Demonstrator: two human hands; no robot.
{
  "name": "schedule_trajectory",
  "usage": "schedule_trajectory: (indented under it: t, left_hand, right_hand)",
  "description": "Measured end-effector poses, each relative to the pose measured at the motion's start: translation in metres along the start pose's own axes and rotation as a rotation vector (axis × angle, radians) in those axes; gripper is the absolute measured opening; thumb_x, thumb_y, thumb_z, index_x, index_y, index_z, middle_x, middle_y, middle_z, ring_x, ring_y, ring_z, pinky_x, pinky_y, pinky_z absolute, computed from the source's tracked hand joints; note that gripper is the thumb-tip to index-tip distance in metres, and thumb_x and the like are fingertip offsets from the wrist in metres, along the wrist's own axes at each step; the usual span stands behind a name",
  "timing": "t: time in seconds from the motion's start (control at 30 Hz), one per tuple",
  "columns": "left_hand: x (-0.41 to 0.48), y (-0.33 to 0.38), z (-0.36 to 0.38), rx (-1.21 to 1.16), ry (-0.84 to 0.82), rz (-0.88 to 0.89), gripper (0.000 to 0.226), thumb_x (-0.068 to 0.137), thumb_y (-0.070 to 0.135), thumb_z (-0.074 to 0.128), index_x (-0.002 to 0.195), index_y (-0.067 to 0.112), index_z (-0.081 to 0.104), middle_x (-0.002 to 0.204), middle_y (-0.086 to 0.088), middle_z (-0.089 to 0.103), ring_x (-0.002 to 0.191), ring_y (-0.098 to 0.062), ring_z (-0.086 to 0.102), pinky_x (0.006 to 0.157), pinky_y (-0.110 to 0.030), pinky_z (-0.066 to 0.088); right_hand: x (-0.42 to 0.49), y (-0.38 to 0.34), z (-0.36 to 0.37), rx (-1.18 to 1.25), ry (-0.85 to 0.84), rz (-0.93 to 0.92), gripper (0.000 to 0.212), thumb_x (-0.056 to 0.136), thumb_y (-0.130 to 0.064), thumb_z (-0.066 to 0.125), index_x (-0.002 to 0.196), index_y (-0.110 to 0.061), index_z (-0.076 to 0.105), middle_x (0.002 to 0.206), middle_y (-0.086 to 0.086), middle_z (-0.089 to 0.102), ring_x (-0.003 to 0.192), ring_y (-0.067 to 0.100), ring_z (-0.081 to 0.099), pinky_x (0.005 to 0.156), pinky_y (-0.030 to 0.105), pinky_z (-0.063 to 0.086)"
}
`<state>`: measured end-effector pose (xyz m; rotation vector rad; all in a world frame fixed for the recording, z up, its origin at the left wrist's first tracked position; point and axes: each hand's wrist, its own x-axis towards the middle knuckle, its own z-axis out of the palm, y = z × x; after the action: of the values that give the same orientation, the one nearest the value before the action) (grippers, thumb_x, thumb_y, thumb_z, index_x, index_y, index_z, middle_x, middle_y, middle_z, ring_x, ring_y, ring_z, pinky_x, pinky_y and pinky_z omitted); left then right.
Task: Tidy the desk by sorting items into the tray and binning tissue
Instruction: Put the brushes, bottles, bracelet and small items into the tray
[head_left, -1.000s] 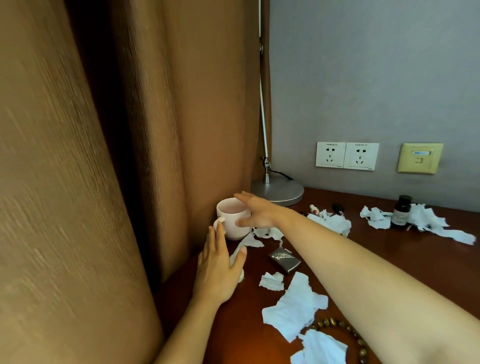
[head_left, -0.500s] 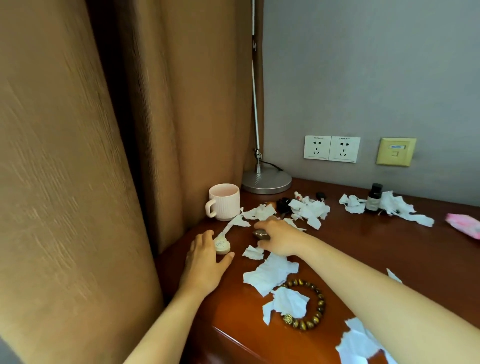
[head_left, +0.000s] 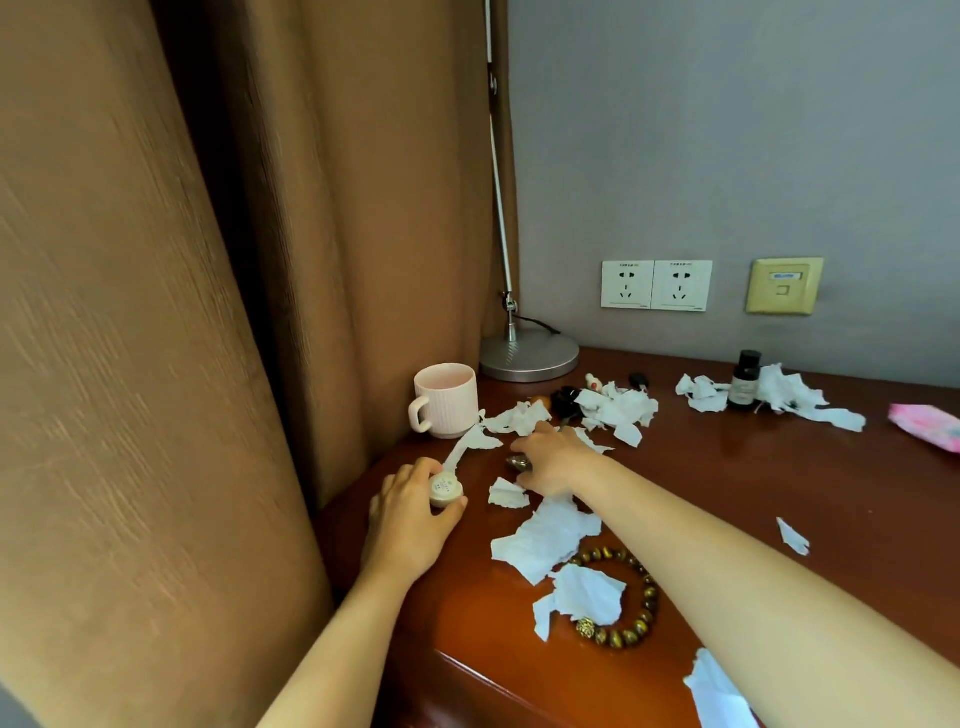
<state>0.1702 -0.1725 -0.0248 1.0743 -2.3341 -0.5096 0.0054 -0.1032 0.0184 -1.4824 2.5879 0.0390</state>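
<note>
The left hand (head_left: 410, 519) has thumb and fingers curled round a small round jar (head_left: 445, 487), label up, low on the bench (head_left: 727, 493). That grip suits lifting it straight off, probably for the tray. The right hand (head_left: 553, 462) reaches in beside it, knuckles up. Its fingers bend down over a small metal case (head_left: 518, 462) at their tips and seem to pinch it, though the contact itself is partly hidden. Taking one hard item in each hand looks like a way to clear the keepers first, so the paper can then be swept up freely. Tissue (head_left: 545, 540) lies on every side of the hands. One scrap is just under the right wrist and a small one sits between the two hands. A thin strip (head_left: 467, 447) runs from beyond the jar toward the mug (head_left: 447, 397), and more is heaped past the right fingertips. A bracelet (head_left: 649, 608) lies beside the right forearm, half under another scrap. A dark bottle (head_left: 745, 379) stands well beyond the right hand among more tissue. Neither tray nor bin shows, so I cannot tell where either lies from the hands.
</note>
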Motion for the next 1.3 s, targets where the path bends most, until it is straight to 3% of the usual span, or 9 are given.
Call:
schedule_trajectory:
  t: [0.33,0.43,0.63,0.8,0.93,1.1,1.3]
  left_hand:
    - [-0.002,0.000,-0.004,-0.245,0.057,-0.037,0.032,0.079,0.026,0.074,0.102,0.023,0.052,0.107,0.003,0.058,0.104,-0.017,0.054,0.085,-0.031,0.051]
    - [-0.003,0.000,-0.006,-0.297,0.097,-0.031,0.034,0.078,0.028,0.075,0.106,0.021,0.057,0.107,0.004,0.060,0.103,-0.016,0.055,0.085,-0.032,0.052]
    - [-0.007,0.005,-0.007,-0.318,0.046,-0.033,0.032,0.077,0.033,0.075,0.100,0.026,0.054,0.102,0.007,0.057,0.094,-0.010,0.055,0.068,-0.013,0.046]
    - [-0.012,0.009,-0.015,-0.419,0.107,-0.039,0.029,0.076,0.033,0.076,0.095,0.024,0.057,0.091,0.008,0.059,0.076,-0.001,0.055,0.059,-0.008,0.040]
    - [-0.018,0.012,-0.018,-0.386,0.090,0.001,0.030,0.077,0.035,0.074,0.100,0.026,0.057,0.095,0.010,0.060,0.079,-0.002,0.056,0.061,-0.007,0.041]
    - [-0.025,0.016,-0.018,-0.360,0.055,0.068,0.045,0.083,0.031,0.069,0.125,0.022,0.059,0.123,0.009,0.058,0.103,-0.001,0.048,0.084,-0.013,0.040]
    - [-0.030,0.032,-0.026,-0.377,0.055,0.041,0.043,0.082,0.029,0.070,0.123,0.026,0.056,0.124,0.005,0.059,0.105,-0.006,0.050,0.089,-0.023,0.045]
  right_hand:
    - [-0.014,0.001,-0.016,0.044,-0.026,-0.083,0.046,0.094,-0.014,0.051,0.139,-0.017,0.043,0.137,0.014,0.045,0.125,0.029,0.044,0.100,0.034,0.042]
    - [-0.019,0.005,-0.016,0.073,-0.041,-0.088,0.045,0.094,-0.014,0.051,0.138,-0.019,0.044,0.136,0.014,0.045,0.120,0.029,0.048,0.097,0.034,0.046]
    - [-0.024,0.008,-0.018,0.129,-0.071,-0.058,0.046,0.092,-0.018,0.056,0.136,-0.017,0.040,0.134,0.015,0.041,0.113,0.030,0.053,0.090,0.035,0.048]
    - [-0.022,0.009,-0.019,0.185,-0.059,-0.033,0.043,0.091,-0.011,0.056,0.131,-0.012,0.041,0.129,0.014,0.050,0.106,0.028,0.055,0.089,0.038,0.051]
    - [-0.020,0.015,-0.014,0.218,0.052,-0.004,0.032,0.093,-0.014,0.052,0.124,-0.015,0.047,0.123,0.015,0.053,0.106,0.032,0.057,0.086,0.039,0.050]
    - [-0.030,0.028,-0.015,0.263,0.231,-0.006,0.025,0.094,-0.020,0.051,0.118,-0.022,0.051,0.118,0.009,0.058,0.103,0.031,0.058,0.083,0.039,0.052]
    - [-0.058,0.056,-0.035,0.363,0.408,-0.054,0.025,0.088,-0.025,0.061,0.113,-0.026,0.059,0.104,0.001,0.063,0.094,0.022,0.058,0.075,0.036,0.050]
